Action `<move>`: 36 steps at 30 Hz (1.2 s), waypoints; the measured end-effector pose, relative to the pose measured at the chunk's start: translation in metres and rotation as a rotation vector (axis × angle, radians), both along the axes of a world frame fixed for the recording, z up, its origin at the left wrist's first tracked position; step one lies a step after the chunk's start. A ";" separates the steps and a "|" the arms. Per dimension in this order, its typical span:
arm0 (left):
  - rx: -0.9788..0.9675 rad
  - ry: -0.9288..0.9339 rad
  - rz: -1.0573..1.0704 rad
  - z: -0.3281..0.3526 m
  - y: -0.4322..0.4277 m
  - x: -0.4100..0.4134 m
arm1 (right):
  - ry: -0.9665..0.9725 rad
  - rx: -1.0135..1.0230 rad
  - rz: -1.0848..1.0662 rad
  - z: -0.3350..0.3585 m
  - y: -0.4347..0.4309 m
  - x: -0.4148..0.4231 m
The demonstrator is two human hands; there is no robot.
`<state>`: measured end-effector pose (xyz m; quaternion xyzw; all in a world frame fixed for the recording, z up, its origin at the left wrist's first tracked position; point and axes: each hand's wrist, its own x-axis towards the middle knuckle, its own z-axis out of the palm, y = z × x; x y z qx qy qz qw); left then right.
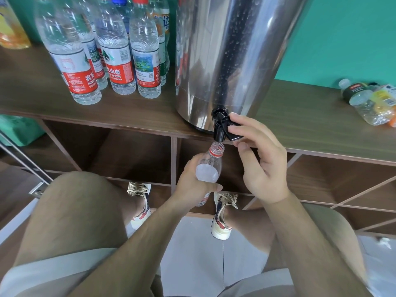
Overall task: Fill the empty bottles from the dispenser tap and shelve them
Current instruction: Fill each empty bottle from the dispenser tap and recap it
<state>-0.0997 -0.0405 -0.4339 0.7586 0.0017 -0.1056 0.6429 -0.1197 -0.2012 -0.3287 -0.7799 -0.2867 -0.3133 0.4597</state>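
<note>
Left hand (191,183) grips bottle (209,166) at frame centre, mouth directly beneath tap (220,125); right hand (259,163) pinches lever (234,135). Fill looks near shoulder. Recommend: hold neck centred, release before overflow.

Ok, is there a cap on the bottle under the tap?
No: the bottle in the left hand shows an open mouth with only its red neck ring, below the tap whose lever the right hand pinches.
</note>
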 end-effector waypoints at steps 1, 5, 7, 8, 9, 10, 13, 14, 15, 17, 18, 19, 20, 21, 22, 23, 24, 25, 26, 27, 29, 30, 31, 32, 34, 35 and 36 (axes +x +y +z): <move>-0.001 -0.001 0.000 0.000 0.000 0.000 | 0.001 -0.001 0.005 0.000 0.000 0.000; 0.005 0.004 0.005 -0.001 0.000 0.001 | -0.005 -0.007 -0.003 -0.002 0.000 0.000; 0.008 0.006 0.010 -0.002 0.000 0.002 | -0.004 -0.008 -0.009 -0.001 0.001 0.000; 0.009 0.007 0.013 -0.002 0.000 0.002 | -0.004 -0.010 -0.013 -0.001 0.001 -0.001; 0.012 0.007 0.015 -0.003 0.000 0.002 | -0.006 -0.012 -0.017 0.000 0.002 -0.001; 0.019 0.006 0.016 -0.003 -0.001 0.002 | -0.008 -0.012 -0.019 0.001 0.002 -0.002; 0.038 0.004 0.013 -0.003 -0.001 0.002 | -0.013 0.000 -0.003 0.001 0.003 -0.002; 0.043 0.006 0.013 -0.002 0.000 0.002 | -0.015 0.006 0.000 0.001 0.004 -0.002; 0.043 0.007 0.012 -0.003 -0.001 0.002 | -0.016 0.011 -0.001 0.001 0.004 -0.001; 0.047 0.010 0.010 -0.003 -0.001 0.002 | -0.014 0.017 -0.003 0.000 0.004 -0.001; 0.051 0.013 0.010 -0.003 -0.001 0.002 | -0.015 0.015 0.000 0.000 0.004 -0.001; 0.050 0.017 0.010 -0.004 -0.002 0.002 | -0.014 0.008 0.005 0.000 0.003 -0.001; 0.047 0.020 0.010 -0.004 -0.002 0.002 | -0.012 -0.003 0.011 0.001 0.002 -0.001; 0.043 0.023 0.012 -0.004 -0.003 0.002 | -0.008 -0.012 0.015 0.001 0.001 -0.001; 0.038 0.024 0.013 -0.004 -0.003 0.002 | -0.002 -0.018 0.017 0.002 0.000 -0.001; 0.033 0.024 0.013 -0.004 -0.003 0.002 | 0.004 -0.019 0.022 0.002 0.000 -0.001; 0.029 0.021 0.011 -0.004 -0.002 0.002 | 0.009 -0.018 0.027 0.003 0.000 -0.001; 0.028 0.020 0.008 -0.004 -0.002 0.002 | 0.010 -0.017 0.032 0.003 0.000 -0.001; 0.027 0.019 0.007 -0.004 -0.002 0.002 | 0.008 -0.018 0.034 0.003 0.000 -0.001; 0.025 0.019 0.009 -0.003 -0.002 0.002 | 0.006 -0.018 0.035 0.003 0.000 -0.001; 0.027 0.024 0.012 -0.003 -0.002 0.002 | 0.005 -0.018 0.033 0.002 0.000 -0.001; 0.031 0.026 0.013 -0.003 -0.002 0.002 | 0.007 -0.017 0.034 0.002 0.000 -0.001; 0.033 0.026 0.013 -0.002 -0.002 0.002 | 0.009 -0.016 0.036 0.002 0.001 -0.001; 0.034 0.026 0.013 -0.003 -0.002 0.002 | 0.009 -0.016 0.036 0.002 0.001 -0.001; 0.037 0.026 0.015 -0.003 -0.002 0.003 | 0.013 -0.012 0.036 0.001 0.001 -0.001; 0.038 0.028 0.018 -0.003 -0.002 0.003 | 0.014 -0.010 0.037 0.002 0.001 -0.001; 0.036 0.029 0.020 -0.003 -0.002 0.002 | 0.013 -0.010 0.037 0.001 0.001 -0.001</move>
